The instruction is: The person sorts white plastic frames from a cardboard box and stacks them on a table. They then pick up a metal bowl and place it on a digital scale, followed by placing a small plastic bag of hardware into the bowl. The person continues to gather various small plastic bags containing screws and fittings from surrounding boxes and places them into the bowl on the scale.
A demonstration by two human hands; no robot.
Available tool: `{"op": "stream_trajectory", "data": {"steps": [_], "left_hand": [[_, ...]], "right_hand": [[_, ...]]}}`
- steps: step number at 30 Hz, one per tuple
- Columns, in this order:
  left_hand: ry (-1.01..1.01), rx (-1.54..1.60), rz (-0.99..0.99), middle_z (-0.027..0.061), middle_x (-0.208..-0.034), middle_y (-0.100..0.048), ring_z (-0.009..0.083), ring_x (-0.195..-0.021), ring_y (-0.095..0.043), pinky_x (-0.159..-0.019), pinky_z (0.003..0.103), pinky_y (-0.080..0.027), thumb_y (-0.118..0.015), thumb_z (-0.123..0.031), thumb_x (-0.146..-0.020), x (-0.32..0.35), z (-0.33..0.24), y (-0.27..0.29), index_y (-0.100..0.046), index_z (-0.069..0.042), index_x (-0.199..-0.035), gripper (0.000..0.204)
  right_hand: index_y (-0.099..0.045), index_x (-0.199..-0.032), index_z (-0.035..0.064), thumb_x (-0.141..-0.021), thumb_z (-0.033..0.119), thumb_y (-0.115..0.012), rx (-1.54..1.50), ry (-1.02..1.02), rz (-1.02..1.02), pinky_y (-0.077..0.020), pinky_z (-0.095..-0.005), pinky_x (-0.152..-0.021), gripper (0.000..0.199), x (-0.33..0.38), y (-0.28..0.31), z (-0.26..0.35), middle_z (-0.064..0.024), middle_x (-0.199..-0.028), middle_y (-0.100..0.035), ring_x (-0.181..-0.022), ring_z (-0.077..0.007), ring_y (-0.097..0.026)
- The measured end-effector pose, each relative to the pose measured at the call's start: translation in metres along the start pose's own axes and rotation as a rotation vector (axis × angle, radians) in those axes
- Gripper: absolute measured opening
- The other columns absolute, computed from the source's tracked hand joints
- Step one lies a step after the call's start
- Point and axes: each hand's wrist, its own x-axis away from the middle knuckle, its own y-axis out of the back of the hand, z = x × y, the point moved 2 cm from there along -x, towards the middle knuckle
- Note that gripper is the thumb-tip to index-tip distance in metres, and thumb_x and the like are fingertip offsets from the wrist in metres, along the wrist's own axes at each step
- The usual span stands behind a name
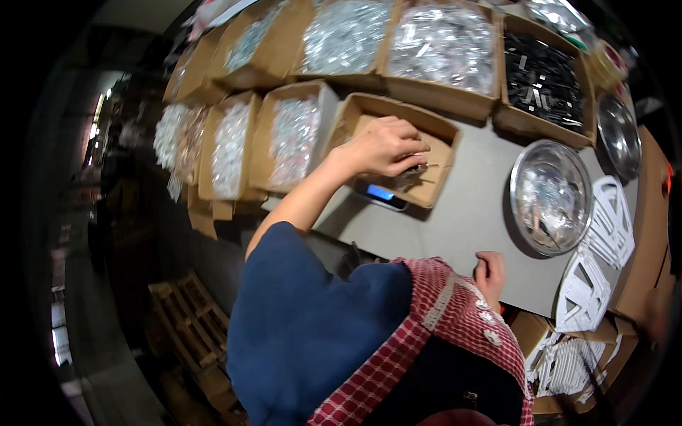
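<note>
in the head view, my left hand (389, 145) reaches palm-down into the shallow cardboard box (442, 144), its fingers curled together over a small dark piece (422, 168); i cannot tell whether they pinch it or only touch it. the piece lies at the front right inside of that box, below my fingertips. a scale with a lit blue display (381, 192) projects from beneath the box's front edge. my right hand (490, 275) is loosely curled at the near edge of the grey table (476, 192); i cannot tell whether it grips anything. possible faults: if my left wrist or fingers bear on the box, the scale may read high; if the box is nudged off centre, the reading may become unreliable or the box may tip. a loose pinch may drop the piece among others. a wide sweep to the right may strike the steel bowl (526, 160) and spill its contents. hidden or unclear: my left thumb and palm side, the scale's platform, and the rest of the box's contents. my right forearm is concealed by the red checked apron (455, 280). the display figures are not legible.
</note>
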Motion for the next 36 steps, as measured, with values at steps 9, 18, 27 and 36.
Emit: {"op": "stream_trajectory", "data": {"steps": [9, 18, 27, 36], "left_hand": [[1.067, -0.269, -0.390, 0.0152, -0.090, -0.070, 0.0256, -0.086, -0.068, -0.078, 0.037, -0.052, -0.076, -0.031, -0.077, 0.193, 0.235, -0.002, -0.068, -0.002, -0.097, 0.036], [1.014, 0.590, -0.487, 0.0112, -0.082, -0.072, 0.0209, -0.072, -0.068, -0.069, 0.034, -0.055, -0.066, -0.022, -0.087, 0.224, 0.270, 0.010, -0.073, 0.000, -0.092, 0.023], [0.780, 1.549, -0.695, 0.0162, -0.097, -0.067, 0.0266, -0.091, -0.067, -0.079, 0.037, -0.056, -0.059, -0.008, -0.083, 0.265, 0.216, 0.075, -0.058, -0.002, -0.071, 0.013], [1.083, 1.198, -0.880, 0.0049, -0.094, -0.060, 0.0145, -0.077, -0.055, -0.071, 0.027, -0.046, -0.064, -0.016, -0.077, 0.363, 0.263, 0.133, -0.059, -0.001, -0.114, 0.041]], "right_hand": [[-0.064, -0.087, 0.0000, -0.081, -0.002, -0.054, 0.012, -0.209, -0.148, -0.0440, -0.0282, -0.065, 0.012, 0.001, -0.017, -0.009, -0.0082, -0.083, -0.059, -0.074, -0.0173, -0.056], [-0.065, -0.099, 0.0052, -0.091, 0.016, -0.051, 0.412, -0.312, -0.638, -0.0475, -0.0338, -0.074, 0.019, 0.008, -0.063, 0.008, -0.0057, -0.096, -0.062, -0.085, -0.0202, -0.060], [-0.060, -0.104, 0.0092, -0.086, 0.020, -0.047, 0.804, -0.378, -0.594, -0.0471, -0.0429, -0.078, 0.025, -0.001, -0.079, 0.006, -0.0087, -0.107, -0.060, -0.094, -0.0299, -0.060], [-0.059, -0.115, 0.0083, -0.087, 0.022, -0.043, 0.857, -0.534, -0.633, -0.0477, -0.0442, -0.085, 0.036, -0.003, -0.080, 0.003, -0.0116, -0.113, -0.061, -0.102, -0.0312, -0.060]]}}
